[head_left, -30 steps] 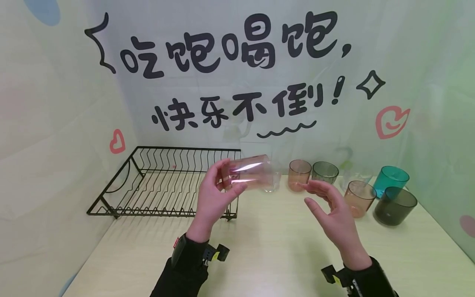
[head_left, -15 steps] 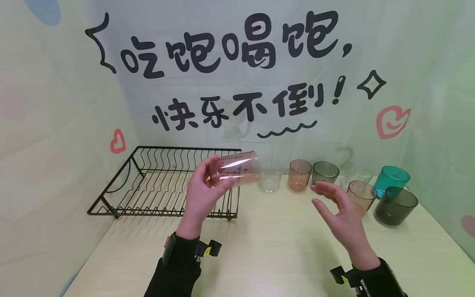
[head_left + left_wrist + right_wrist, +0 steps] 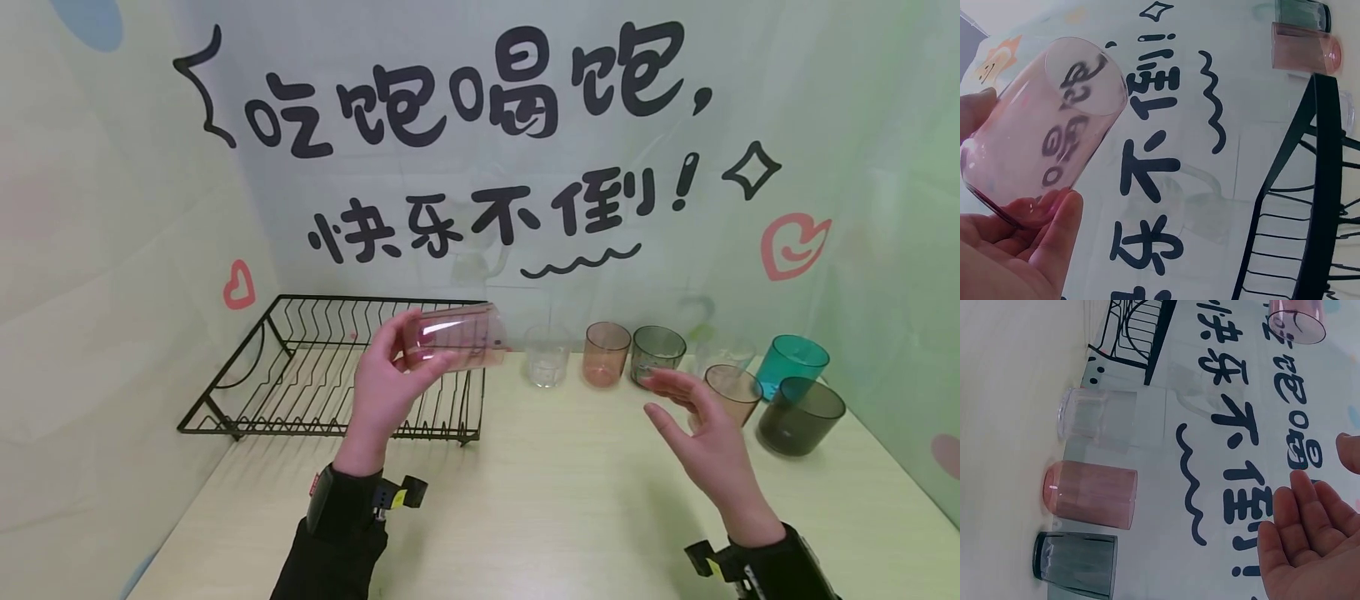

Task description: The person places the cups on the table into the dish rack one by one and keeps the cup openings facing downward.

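A black wire rack [image 3: 300, 433] with thin, wavy ribs stands on the desk [image 3: 525, 500]. The left hand [image 3: 384, 390] clamps its fingers on a transparent pink tumbler [image 3: 459, 337], cylindrical and tipped nearly sideways, in mid-air before the rack's right end. A clear tumbler [image 3: 547, 362], a coral tumbler [image 3: 606, 358] and a grey-green tumbler [image 3: 657, 353] stand upright. The right hand [image 3: 705, 442], fingers and thumb apart, hovers before a peach tumbler [image 3: 738, 387], with a teal tumbler [image 3: 792, 363] and a smoky tumbler [image 3: 799, 420] rightmost.

The head view looks forward and down from above and behind the left hand [image 3: 378, 396] and right hand [image 3: 711, 446]. Close behind each hand, the 2 wrist views face the lettered backdrop [image 3: 465, 173], turned sideways; both catch the black rack [image 3: 1327, 187].
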A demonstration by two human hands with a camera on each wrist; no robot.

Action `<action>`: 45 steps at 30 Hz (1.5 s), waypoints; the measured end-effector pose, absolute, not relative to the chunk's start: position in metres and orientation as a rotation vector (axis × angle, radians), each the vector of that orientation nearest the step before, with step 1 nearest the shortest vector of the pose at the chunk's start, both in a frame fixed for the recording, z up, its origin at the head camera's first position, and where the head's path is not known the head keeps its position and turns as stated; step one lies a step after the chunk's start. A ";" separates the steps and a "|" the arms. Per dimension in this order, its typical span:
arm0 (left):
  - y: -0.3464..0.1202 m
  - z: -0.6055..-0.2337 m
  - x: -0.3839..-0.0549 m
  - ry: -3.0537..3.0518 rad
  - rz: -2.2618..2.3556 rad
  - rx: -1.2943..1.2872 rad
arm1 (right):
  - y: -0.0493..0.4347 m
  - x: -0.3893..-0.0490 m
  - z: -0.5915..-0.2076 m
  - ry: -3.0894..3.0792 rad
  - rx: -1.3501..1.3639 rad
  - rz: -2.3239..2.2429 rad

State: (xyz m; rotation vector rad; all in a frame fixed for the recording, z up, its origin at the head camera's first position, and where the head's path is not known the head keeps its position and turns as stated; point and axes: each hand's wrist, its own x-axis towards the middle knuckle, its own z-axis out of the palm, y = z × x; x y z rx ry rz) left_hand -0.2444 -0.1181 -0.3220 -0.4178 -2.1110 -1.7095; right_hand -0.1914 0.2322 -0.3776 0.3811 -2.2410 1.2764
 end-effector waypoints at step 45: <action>-0.202 -0.298 -0.286 -2.539 -1.176 -0.187 | 0.276 -0.193 -0.396 -2.431 0.242 0.944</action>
